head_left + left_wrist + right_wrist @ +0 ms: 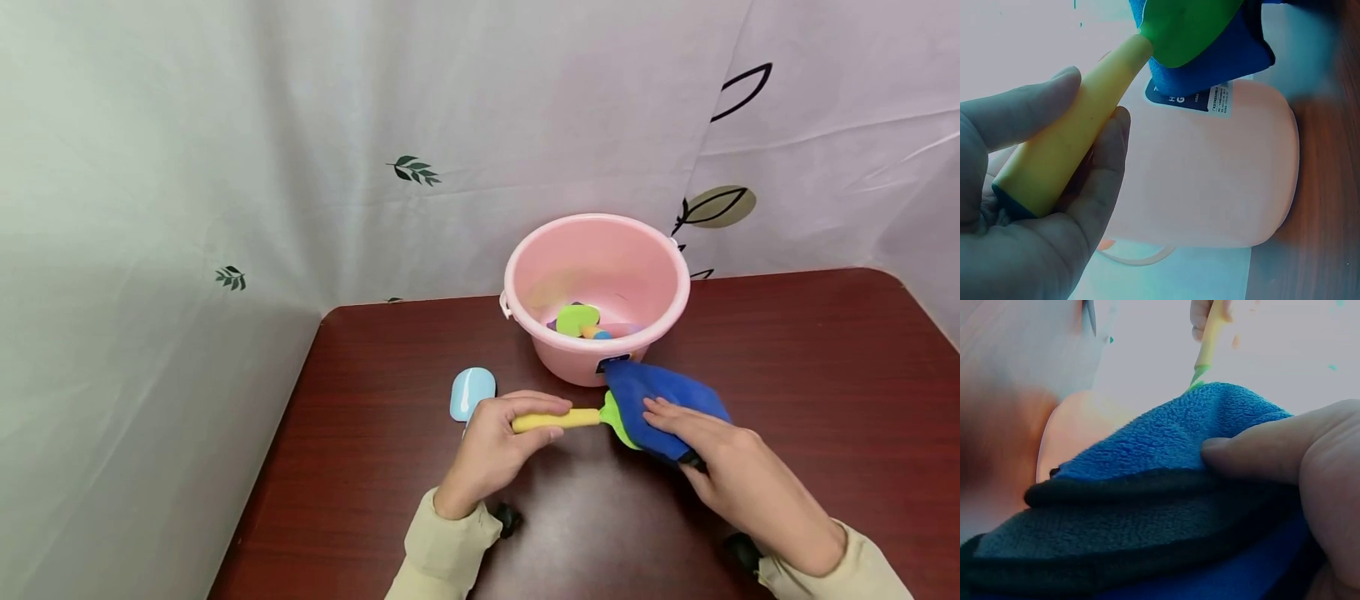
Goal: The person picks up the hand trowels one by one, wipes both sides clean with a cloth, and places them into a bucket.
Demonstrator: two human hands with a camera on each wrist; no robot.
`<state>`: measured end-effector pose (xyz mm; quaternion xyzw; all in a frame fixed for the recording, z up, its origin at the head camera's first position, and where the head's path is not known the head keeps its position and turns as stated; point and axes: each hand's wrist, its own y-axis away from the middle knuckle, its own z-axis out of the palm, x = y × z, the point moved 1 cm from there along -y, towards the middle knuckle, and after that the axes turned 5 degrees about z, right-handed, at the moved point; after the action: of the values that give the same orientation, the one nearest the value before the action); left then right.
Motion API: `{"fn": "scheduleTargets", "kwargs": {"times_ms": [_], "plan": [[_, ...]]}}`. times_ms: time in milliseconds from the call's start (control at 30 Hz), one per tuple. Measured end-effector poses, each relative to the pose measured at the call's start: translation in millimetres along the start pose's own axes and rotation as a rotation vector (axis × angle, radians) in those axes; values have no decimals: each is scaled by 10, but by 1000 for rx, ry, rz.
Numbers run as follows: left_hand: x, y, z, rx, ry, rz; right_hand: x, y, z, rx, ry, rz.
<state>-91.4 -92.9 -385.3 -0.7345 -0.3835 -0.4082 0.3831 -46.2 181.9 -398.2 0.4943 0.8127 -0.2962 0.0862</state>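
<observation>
Hung at far L: pale cloth backdrop (150, 167) w/ small leaf prints (230, 277); set below it, reddish-brown table (352, 467), wood-grained; lying on table just beyond L hand (498, 442), light-blue piece (472, 393), rounded & shiny, partly hidden, can't tell full shape; below, L sleeve (450, 537), cream, w/ black wrist piece (509, 521) beside cuff.

Next, grips yellow handle (573, 419) in L hand, thumb on one side, fingers curled along other, closed down to handle's thickness; joins at R end to green head (617, 423), part-covered by blue cloth (652, 385), in front of bucket; behind, pink bucket (566, 362) standing upright nr table's back edge, w/ dark label (609, 362) part-hidden by cloth, can't tell if touching; inside bucket, green piece (576, 320) & orange-and-blue piece (597, 332).

Further R, holds dark-edged, folded cloth in R hand (731, 450), fingers over top, thumb lower on near side, closed only to bundle's thickness; at far R, R sleeve (840, 571), cream too; up behind, big leaf print (720, 207) on backdrop.
</observation>
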Motion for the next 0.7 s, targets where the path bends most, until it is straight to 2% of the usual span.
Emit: {"fn": "scheduleTargets", "kwargs": {"times_ms": [400, 567, 700], "plan": [[-25, 17, -97, -2, 64, -24, 133, -9, -64, -42, 69, 71], [-29, 17, -121, -15, 55, -54, 203, 16, -137, -5, 97, 125], [-41, 3, -119, -10, 36, -57, 207, 39, -214, 62, 109, 130]]}}
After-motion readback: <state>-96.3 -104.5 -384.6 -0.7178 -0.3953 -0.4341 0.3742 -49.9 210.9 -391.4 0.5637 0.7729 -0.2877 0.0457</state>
